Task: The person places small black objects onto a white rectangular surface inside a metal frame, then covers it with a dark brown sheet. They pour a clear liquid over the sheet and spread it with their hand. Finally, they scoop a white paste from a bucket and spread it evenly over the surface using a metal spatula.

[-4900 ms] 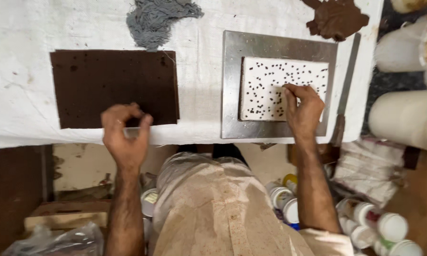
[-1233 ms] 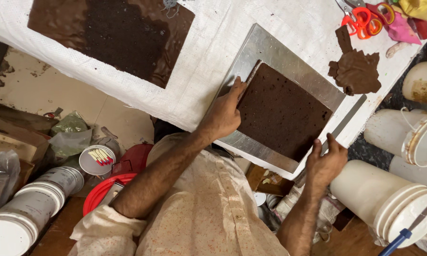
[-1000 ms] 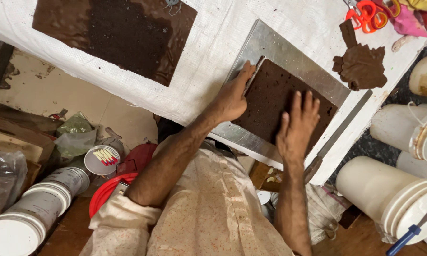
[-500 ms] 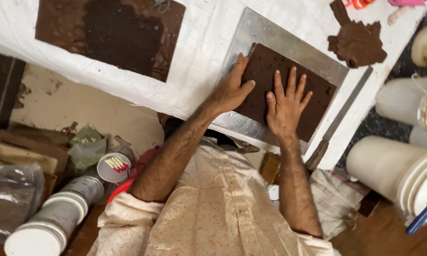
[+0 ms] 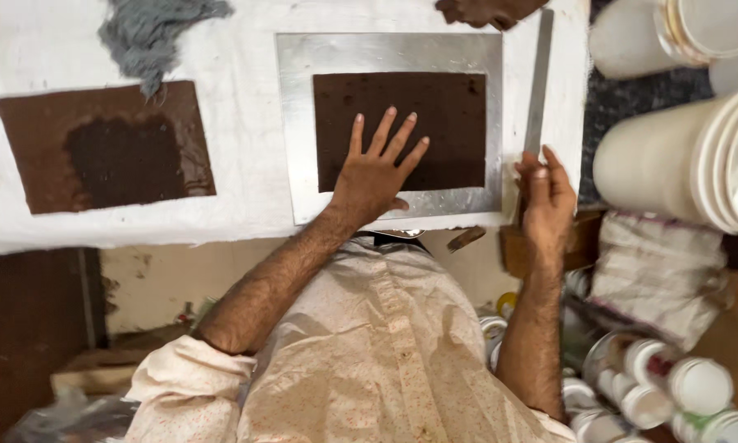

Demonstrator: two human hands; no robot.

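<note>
Left grip (image 5: 375, 168) lies spread flat on the brown sheet (image 5: 435, 115); right grip (image 5: 545, 189), just beside it, pinches a metal ruler (image 5: 538, 82).

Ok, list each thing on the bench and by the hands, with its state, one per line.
Left hand: flat, fingers spread on the brown sheet.
Right hand: closed on the near end of the metal strip.
Brown sheet: lying flat on the metal plate.
Metal plate: flat on the white cloth.
Metal strip: lying along the plate's right side.
Second brown sheet: flat, darker wet-looking centre.
Grey rag: crumpled.
</note>
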